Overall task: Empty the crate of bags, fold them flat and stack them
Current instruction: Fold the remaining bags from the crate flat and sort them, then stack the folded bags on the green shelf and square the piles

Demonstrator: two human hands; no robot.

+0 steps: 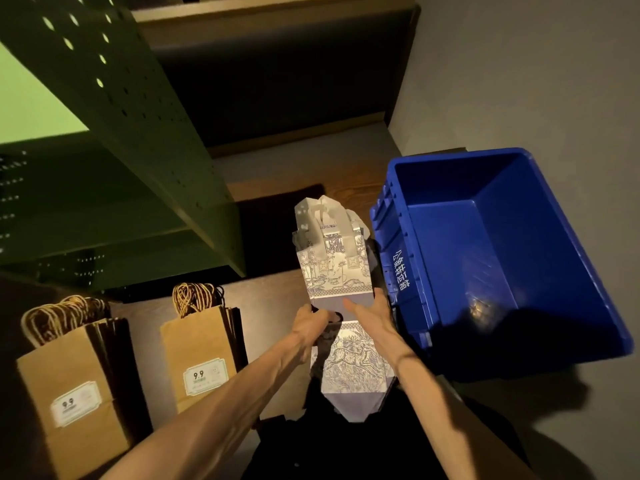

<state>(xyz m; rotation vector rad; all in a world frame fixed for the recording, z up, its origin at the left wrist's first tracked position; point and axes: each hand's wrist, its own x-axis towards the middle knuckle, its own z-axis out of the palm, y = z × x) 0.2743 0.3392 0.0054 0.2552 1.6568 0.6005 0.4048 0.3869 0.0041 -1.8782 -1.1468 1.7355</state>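
Dim wooden counter [277,306]; printed bag [334,268] extends lengthwise away from both hands; left hand [310,323] grips its base, right hand [372,315] flat, open, equally near.

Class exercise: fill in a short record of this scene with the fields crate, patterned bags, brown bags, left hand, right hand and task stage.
crate: blue crate, tilted, inside looks empty
patterned bags: white printed stack on the wooden surface beside the crate; another printed bag lower, nearer the person
brown bags: two flat stacks, left stack and right stack, handles up
left hand: left hand grips the near edge of the printed stack
right hand: right hand, fingers straight, rests on the same edge
task stage: crate looks emptied; printed bags being stacked
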